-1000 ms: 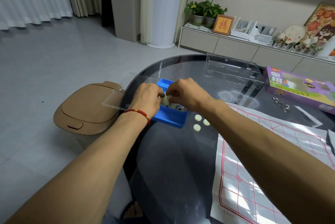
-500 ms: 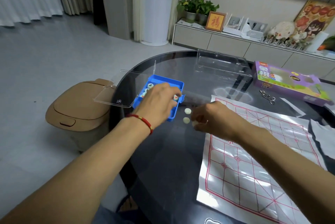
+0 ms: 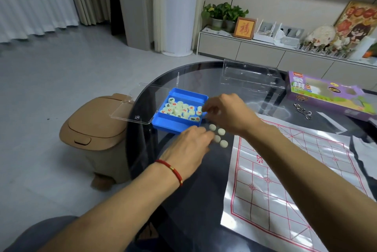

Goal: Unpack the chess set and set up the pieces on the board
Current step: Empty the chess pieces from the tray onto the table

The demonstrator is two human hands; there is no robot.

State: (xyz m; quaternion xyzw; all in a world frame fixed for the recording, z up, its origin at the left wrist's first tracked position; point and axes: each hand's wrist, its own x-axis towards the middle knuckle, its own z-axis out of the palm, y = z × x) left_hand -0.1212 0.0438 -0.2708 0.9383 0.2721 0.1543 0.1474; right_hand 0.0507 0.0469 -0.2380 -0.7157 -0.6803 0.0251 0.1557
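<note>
While most pieces sit heaped in the blue tray (image 3: pixel 175 124), only four pale discs (image 3: pixel 218 136) lie out on the dark glass table (image 3: pixel 183 200), and none is on the board (image 3: pixel 285 170).

Head view:
- Tray at about 11 o'clock from the loose discs, just beside them. Its clear lid (image 3: pixel 132 106) hangs open at 9 o'clock, jutting past the table edge above a tan bin (image 3: pixel 91 127).
- Right hand (image 3: pixel 228 113) at the tray's 3 o'clock rim, fingers curled toward the pieces. Whether they pinch one I cannot tell; motion blur hides the tips.
- Left hand (image 3: pixel 189 145) low over the glass, at 9 o'clock of the four discs, fingers reaching to them, loosely extended. No grasp visible.
- Board lies at 4 o'clock from the discs, a thin glossy sheet with creases.

Risks, as judged:
- Tray sits close to the rim; a nudge from either wrist could tip it, spilling pieces to the floor or into the bin.
- Smooth discs on glass may slide or roll when swept by the left fingers.
- Loose discs lie face-down or blank side up, so wrong placement is likely unless each is turned.
- Creased sheet may shift under the forearm.
</note>
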